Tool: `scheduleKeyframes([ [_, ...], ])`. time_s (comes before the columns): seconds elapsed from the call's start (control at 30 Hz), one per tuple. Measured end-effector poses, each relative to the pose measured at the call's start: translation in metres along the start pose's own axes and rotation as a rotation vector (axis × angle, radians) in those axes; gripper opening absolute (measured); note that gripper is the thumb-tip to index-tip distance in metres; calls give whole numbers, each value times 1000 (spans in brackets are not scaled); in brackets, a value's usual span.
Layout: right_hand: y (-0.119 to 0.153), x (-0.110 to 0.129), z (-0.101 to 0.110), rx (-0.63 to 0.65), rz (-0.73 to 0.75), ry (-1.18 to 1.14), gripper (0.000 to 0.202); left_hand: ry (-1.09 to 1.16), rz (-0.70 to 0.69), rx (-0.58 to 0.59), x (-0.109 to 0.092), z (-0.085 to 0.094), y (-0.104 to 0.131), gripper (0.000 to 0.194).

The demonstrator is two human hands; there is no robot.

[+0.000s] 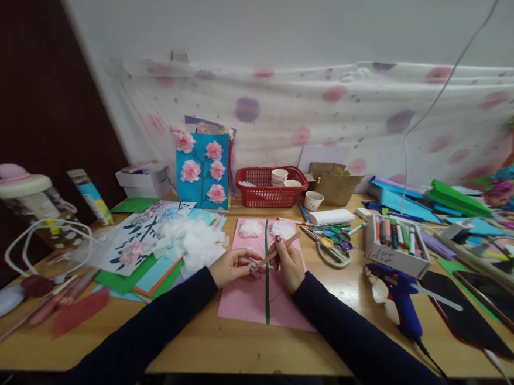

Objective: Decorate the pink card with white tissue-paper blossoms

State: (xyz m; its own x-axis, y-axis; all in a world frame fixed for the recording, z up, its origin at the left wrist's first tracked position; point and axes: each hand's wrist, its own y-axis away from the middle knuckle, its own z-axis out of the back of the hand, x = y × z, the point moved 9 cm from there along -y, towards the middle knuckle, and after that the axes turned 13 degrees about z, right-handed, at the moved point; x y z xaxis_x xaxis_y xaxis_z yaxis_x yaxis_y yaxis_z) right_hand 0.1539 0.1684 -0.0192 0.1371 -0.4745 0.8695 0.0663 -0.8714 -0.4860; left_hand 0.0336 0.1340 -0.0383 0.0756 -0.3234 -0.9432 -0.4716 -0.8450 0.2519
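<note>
A pink sheet of card (247,301) lies in front of me, with a green strip (268,297) running down its middle and white cotton tufts (251,228) near its top. Over the card, a flat wooden craft stick (292,240) slants up to the right. My right hand (291,265) is closed around it, thumb on top. At the stick's lower left end, my left hand (233,267) is closed with thumb and fingertips pinched together. Anything small between those fingertips is too small to make out.
Loose cotton (194,241) and coloured paper (126,278) lie to the left. A blue flower picture (204,187) and red basket (272,198) stand behind. On the right are scissors (332,257), a marker box (398,262), a blue glue gun (398,294) and its cord.
</note>
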Motion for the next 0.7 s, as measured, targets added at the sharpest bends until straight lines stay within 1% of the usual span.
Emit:
scheduleKeyframes([
  [0.07, -2, 1, 1, -9, 18, -16, 49, -3, -41, -103, -8, 13, 1, 36],
  [0.17, -5, 6, 2, -25, 52, -40, 45, 4, -152, -319, -25, 41, 9, 34],
  [0.23, -6, 8, 2, -21, 54, -51, 43, 6, -210, -403, -34, 53, 14, 31],
  [0.3, -6, 7, 0, -9, 48, -61, 42, 3, -214, -423, -37, 57, 15, 30],
  [0.43, -5, 6, 0, -3, 52, -36, 42, -30, -152, -390, -30, 51, 9, 29],
  [0.5, -7, 7, 6, -31, 72, 22, 42, -70, -169, -406, -29, 50, 9, 28],
  [0.53, -9, 9, 10, -53, 90, 59, 42, -101, -196, -438, -31, 53, 10, 26],
  [0.6, -15, 14, 19, -99, 138, 132, 41, -200, -278, -546, -37, 61, 17, 24],
  [0.67, -21, 18, 28, -129, 190, 194, 41, -381, -361, -669, -49, 65, 26, 20],
  [0.7, -23, 20, 32, -141, 212, 225, 41, -496, -394, -719, -56, 64, 29, 18],
])
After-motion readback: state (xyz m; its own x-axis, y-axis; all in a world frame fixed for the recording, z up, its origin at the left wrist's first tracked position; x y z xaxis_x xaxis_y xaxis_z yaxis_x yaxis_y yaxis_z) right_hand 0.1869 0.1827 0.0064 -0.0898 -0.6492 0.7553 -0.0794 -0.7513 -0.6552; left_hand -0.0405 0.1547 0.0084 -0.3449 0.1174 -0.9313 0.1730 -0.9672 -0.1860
